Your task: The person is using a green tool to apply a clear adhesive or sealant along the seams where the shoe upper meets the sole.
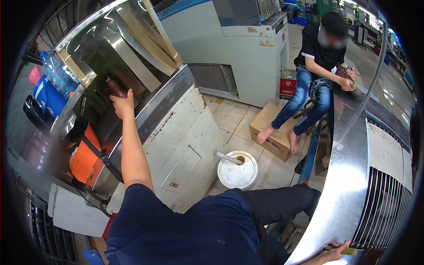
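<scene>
My left hand reaches into the metal-lined bay of a machine on the left. Its fingers are closed round a dark reddish-brown, bottle-shaped piece, whose narrower end points away from me. At the lower right my right hand is closed on a yellow-green, handle-like piece; the rest of that piece is hidden or too small to tell. That hand is beside a metal worktop and a wire grille.
Left of the bay are a clear blue bottle, a blue cup and an orange container. A white lidded bucket with a hose stands on the floor. Opposite, a seated person handles a piece, feet on a cardboard box.
</scene>
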### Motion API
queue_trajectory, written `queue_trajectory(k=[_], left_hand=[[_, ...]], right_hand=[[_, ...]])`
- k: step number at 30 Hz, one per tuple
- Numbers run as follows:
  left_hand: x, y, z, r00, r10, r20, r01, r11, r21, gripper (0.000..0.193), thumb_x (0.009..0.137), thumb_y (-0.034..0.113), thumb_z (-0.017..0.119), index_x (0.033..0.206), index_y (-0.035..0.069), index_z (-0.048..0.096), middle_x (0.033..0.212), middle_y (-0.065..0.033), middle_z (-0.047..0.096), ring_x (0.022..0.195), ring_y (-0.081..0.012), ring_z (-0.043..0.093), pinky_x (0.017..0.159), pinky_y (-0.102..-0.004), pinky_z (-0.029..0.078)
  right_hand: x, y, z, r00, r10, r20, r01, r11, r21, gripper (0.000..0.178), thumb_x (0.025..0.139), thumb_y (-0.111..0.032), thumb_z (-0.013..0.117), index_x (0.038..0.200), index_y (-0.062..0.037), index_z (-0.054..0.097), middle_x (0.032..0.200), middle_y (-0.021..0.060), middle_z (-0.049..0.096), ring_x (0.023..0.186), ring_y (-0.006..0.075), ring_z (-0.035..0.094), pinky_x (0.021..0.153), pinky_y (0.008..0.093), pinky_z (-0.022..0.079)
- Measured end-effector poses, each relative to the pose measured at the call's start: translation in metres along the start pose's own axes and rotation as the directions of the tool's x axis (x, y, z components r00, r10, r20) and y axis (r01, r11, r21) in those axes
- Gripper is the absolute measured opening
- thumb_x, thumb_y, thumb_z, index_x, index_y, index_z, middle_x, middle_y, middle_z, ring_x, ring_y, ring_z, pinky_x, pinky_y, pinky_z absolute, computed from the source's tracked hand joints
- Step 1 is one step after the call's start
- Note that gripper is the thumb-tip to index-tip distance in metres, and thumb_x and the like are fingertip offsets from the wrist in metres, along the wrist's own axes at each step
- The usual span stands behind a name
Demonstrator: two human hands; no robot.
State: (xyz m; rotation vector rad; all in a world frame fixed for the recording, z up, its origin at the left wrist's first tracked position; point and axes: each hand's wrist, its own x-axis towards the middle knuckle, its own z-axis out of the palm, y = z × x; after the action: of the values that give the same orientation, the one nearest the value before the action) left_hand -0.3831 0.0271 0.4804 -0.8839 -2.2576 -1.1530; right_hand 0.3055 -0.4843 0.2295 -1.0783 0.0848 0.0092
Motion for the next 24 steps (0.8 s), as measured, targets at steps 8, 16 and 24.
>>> queue_trajectory(k=[8, 16, 24], left_hand=[[0.018, 0.0, 0.002, 0.997, -0.07, 0.036, 0.067, 0.996, 0.066, 0.105, 0.084, 0.062, 0.075, 0.155, -0.003, 0.032, 0.14, -0.0277, 0.062, 0.123, -0.0432, 0.066, 0.108, -0.0616, 0.044], [0.038, 0.013, 0.005, 0.991, -0.128, 0.047, 0.124, 0.989, 0.082, 0.09, 0.083, 0.053, 0.077, 0.144, -0.004, 0.044, 0.134, -0.0277, 0.066, 0.123, -0.0449, 0.066, 0.106, -0.0558, 0.05], [0.085, -0.078, -0.034, 0.991, -0.118, 0.065, 0.098, 0.963, 0.251, 0.076, 0.084, 0.057, 0.079, 0.13, -0.003, 0.067, 0.135, -0.0259, 0.068, 0.126, -0.0403, 0.065, 0.108, -0.0481, 0.051]], right_hand=[[0.005, 0.004, -0.013, 1.0, 0.009, 0.013, -0.008, 1.0, -0.011, 0.057, 0.084, -0.024, 0.087, 0.13, -0.0268, 0.053, 0.118, -0.0031, 0.057, 0.085, 0.0092, 0.053, 0.059, 0.0237, 0.041], [0.007, 0.006, -0.018, 1.0, 0.012, -0.004, -0.012, 1.0, -0.025, 0.044, 0.092, -0.026, 0.082, 0.126, -0.0219, 0.055, 0.096, -0.003, 0.055, 0.069, 0.0078, 0.05, 0.057, 0.0245, 0.044], [0.019, 0.016, -0.022, 0.994, 0.016, -0.105, -0.02, 0.999, -0.038, 0.034, 0.096, -0.028, 0.077, 0.124, -0.0242, 0.061, 0.071, -0.0058, 0.043, 0.056, 0.0076, 0.044, 0.056, 0.0257, 0.048]])
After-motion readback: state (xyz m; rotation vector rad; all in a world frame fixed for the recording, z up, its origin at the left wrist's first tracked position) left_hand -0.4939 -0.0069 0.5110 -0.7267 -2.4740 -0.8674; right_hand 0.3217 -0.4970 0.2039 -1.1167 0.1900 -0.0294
